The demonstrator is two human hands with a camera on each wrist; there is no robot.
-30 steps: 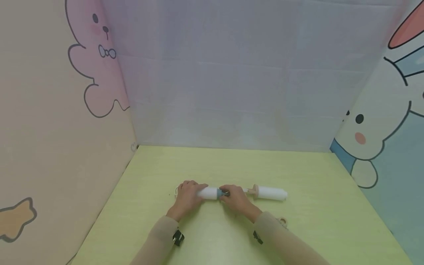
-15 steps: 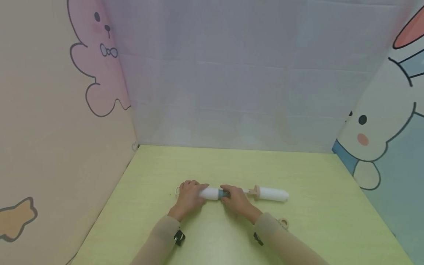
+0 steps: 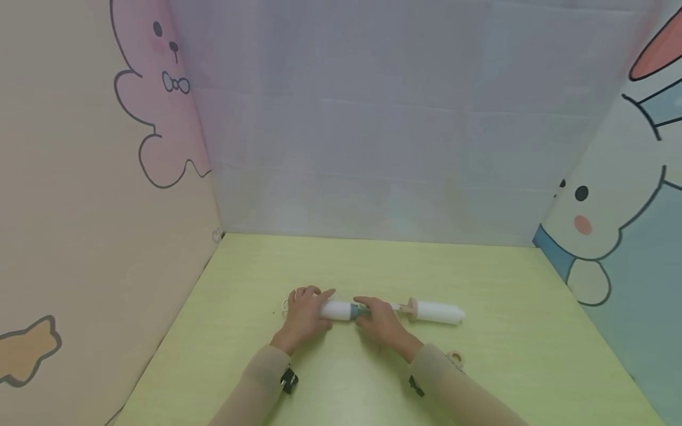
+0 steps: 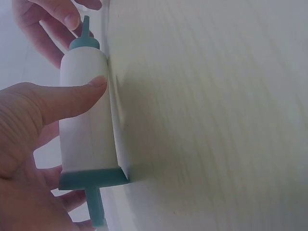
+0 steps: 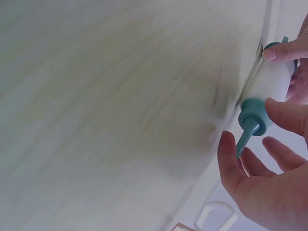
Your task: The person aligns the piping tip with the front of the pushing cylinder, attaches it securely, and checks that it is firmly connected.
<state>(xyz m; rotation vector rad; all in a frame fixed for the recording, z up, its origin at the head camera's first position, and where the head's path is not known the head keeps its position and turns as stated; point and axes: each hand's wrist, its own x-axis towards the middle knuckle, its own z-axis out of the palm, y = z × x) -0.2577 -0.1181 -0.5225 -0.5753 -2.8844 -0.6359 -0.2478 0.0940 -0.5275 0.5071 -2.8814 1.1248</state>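
A white syringe-shaped tube [image 3: 336, 310] with a teal flange and a teal nozzle cap [image 5: 253, 115] lies sideways on the table. My left hand [image 3: 305, 310] holds its barrel [image 4: 85, 137], thumb on one side and fingers on the other. At the nozzle end, my right hand [image 3: 382, 321] has its fingers spread loosely around the slim teal tip [image 5: 247, 137]. Those fingers look slightly apart from the tip. Past the right hand lies a second white tube [image 3: 438, 312] with a beige flange; its inner end is partly hidden by that hand.
A small beige ring [image 3: 456, 357] sits beside the right sleeve. The pale yellow-green table [image 3: 383, 260] meets a plain back curtain [image 3: 373, 148]. Cartoon-printed walls stand on the left and right. In the right wrist view, a white loop handle [image 5: 216, 216] shows at the bottom.
My right fingers have loosened around the nozzle, and more of its teal part shows. The left thumb and forefinger have spread a little wider. The tube has barely moved.
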